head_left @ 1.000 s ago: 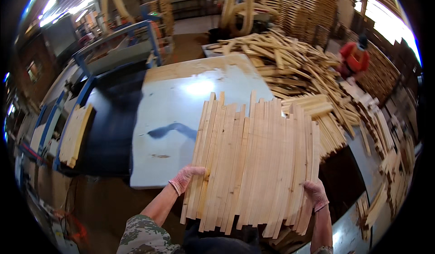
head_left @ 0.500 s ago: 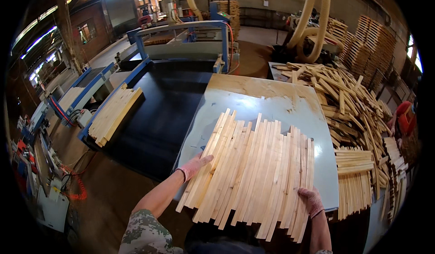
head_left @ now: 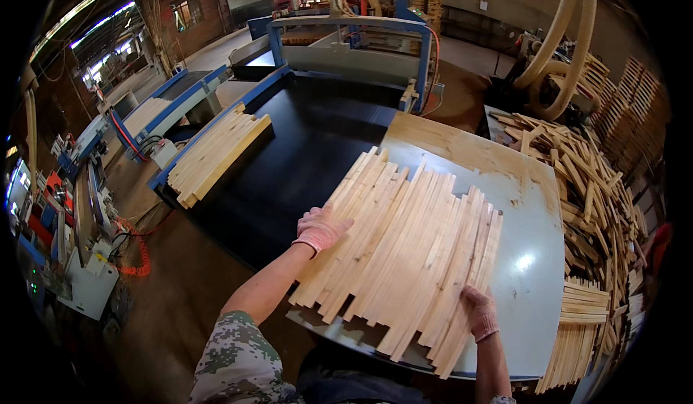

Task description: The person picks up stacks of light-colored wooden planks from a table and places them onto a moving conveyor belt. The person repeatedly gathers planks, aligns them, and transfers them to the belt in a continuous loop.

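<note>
Basically both hands are on one wide layer of wood strips (head_left: 404,252), well apart from each other: L hand (head_left: 323,229) clamped on the L edge, fingers lying over the top, R hand (head_left: 481,312) gripping the R edge down nr the close end. Undersides of both hands hidden, so can't tell how far the fingers reach beneath. Both in pinkish knit gloves; L forearm comes out of a camo sleeve (head_left: 242,350).

Strips lie side by side, pale w/ a few darker knots, ends uneven at both far & near sides. Whole layer is over the pale table (head_left: 530,260), tilted a bit in view, near ends sticking out toward the body at the table's near edge; can't tell if all of it rests flat on the surface. Far end of the table has a brown worn patch (head_left: 469,141).

Just L of the table = black bed (head_left: 310,137), w/ a smaller stack of strips (head_left: 220,155) along its L side, & a blue frame (head_left: 422,61) standing across its far end. Farther L, a red coiled hose (head_left: 137,263) hangs nr some machine parts.

On the R, a messy heap of wood pieces (head_left: 577,180), plus neater bundled strips (head_left: 581,303) closer in, beside the table. Thick beige ducts (head_left: 577,36) drop down in the bkgd, w/ stacked pallets (head_left: 632,108) R of them
</note>
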Tool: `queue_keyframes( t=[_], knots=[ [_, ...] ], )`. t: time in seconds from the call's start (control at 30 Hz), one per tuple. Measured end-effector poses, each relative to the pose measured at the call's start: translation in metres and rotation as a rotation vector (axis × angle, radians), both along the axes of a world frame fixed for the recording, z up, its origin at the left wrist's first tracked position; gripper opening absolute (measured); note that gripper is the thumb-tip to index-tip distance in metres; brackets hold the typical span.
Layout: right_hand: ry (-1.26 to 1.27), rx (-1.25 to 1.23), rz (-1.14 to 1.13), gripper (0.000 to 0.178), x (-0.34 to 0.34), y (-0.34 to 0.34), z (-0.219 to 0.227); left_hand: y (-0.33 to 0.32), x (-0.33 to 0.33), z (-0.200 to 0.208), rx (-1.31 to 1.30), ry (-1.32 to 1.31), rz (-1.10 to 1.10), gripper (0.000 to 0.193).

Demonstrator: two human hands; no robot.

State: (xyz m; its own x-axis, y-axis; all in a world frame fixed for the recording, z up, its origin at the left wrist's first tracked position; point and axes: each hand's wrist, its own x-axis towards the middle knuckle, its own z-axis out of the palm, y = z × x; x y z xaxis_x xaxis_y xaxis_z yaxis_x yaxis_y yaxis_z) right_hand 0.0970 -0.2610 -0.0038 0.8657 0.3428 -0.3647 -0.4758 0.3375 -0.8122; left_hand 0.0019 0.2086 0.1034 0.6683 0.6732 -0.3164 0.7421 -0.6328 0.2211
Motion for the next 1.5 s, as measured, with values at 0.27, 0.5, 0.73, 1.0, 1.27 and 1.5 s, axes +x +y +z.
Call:
queue_keyframes(
  t=[0.27,0.5,0.73,1.0,1.27,1.5],
  knots=[
    [-0.057,-0.075,0.077,0.06,-0.021,0.217,0.036,0.16,-0.053,-0.042,0.255,-0.119,0.043,0.097],
    [-0.091,-0.193,0.125,0.065,-0.045,0.374,0.046,0.315,-0.08,-0.045,0.298,-0.063,0.051,0.1],
    [-0.093,-0.223,0.154,0.062,-0.051,0.483,0.032,0.438,-0.097,-0.065,0.371,-0.046,0.024,0.097],
    [-0.191,-0.643,0.195,0.07,-0.053,0.5,0.045,0.441,-0.093,-0.054,0.378,-0.08,0.045,0.093],
    [-0.51,-1.372,0.575,0.056,-0.033,0.497,0.107,0.528,-0.147,-0.074,0.208,-0.269,-0.012,0.087],
    [-0.756,-0.913,0.137,0.043,-0.048,0.475,0.037,0.603,-0.265,-0.054,0.607,-0.194,0.327,0.099]
  ],
)
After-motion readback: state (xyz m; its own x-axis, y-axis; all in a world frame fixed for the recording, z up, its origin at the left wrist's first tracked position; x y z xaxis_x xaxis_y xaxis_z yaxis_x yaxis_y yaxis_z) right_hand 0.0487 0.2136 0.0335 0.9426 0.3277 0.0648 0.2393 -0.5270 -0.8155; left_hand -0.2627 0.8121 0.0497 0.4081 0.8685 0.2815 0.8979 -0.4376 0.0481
